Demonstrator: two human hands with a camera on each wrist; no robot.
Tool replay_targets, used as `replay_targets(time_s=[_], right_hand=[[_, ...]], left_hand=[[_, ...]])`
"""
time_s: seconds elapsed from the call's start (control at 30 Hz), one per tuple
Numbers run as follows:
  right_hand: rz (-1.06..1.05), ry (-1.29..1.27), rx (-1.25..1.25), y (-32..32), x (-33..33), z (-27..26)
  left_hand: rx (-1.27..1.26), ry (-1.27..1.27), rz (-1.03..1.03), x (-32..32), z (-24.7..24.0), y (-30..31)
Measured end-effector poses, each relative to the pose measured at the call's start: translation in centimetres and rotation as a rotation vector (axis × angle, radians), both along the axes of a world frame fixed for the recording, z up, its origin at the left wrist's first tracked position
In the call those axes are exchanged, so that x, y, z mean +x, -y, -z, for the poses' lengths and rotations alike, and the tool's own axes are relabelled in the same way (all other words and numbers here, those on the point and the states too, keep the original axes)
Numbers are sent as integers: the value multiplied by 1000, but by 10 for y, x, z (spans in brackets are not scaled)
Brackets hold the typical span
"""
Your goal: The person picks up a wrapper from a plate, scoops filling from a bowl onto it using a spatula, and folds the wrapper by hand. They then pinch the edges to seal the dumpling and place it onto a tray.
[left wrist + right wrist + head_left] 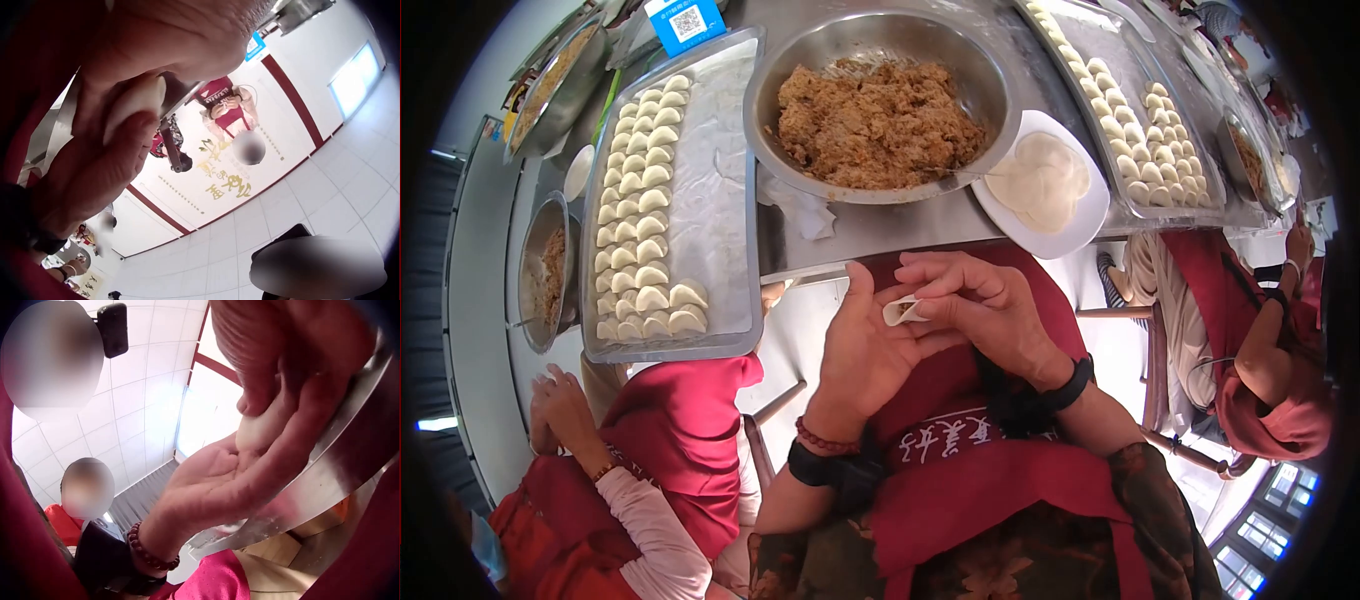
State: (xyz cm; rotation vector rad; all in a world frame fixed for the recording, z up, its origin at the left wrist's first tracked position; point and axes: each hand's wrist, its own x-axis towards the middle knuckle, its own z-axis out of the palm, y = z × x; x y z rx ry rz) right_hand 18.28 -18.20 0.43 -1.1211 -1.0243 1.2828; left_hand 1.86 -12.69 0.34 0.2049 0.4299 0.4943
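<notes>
A pale half-folded dumpling (pixel 899 312) with filling showing at its open end lies across the fingers of the left hand (pixel 862 350). That hand is palm up, its fingers extended under the dumpling and its thumb raised to one side. The right hand (pixel 1000 315) pinches the wrapper's edge between thumb and fingers. In the right wrist view the folded dumpling (pixel 265 431) shows smooth and white between the two hands. Just beyond the hands stands a steel bowl (pixel 880 193) of brown filling (pixel 880 125). To its right, a white plate (pixel 1055 240) bears round wrappers (pixel 1040 180).
On the left, a tray (pixel 715 200) holds rows of finished dumplings (pixel 640 190); another group of dumplings (pixel 1140 130) lies in a right-hand tray. A smaller bowl (pixel 530 290) stands at the far left. People in red aprons sit on both sides. A blue code card (pixel 688 22) stands behind.
</notes>
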Motion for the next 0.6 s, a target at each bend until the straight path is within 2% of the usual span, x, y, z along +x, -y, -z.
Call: replay_targets(time_s=[0.03, 0.13, 0.17, 0.23, 0.43, 0.53, 0.6], right_hand=[[11, -3, -12, -2, -1, 1], [14, 361, 167, -6, 1, 9], [13, 391, 157, -6, 1, 7], [12, 451, 140, -7, 0, -1], [-79, 366, 167, -5, 7, 9], [-57, 126, -3, -3, -2, -1], [-76, 261, 32, -5, -1, -2]], left_hand=[[-35, 15, -48, 5, -1, 3], [-56, 152, -91, 3, 8, 4], [-47, 214, -87, 1, 11, 4], [9, 127, -72, -1, 5, 2], [117, -118, 30, -2, 6, 1], [207, -207, 56, -2, -1, 1], [240, -242, 74, -2, -6, 0]])
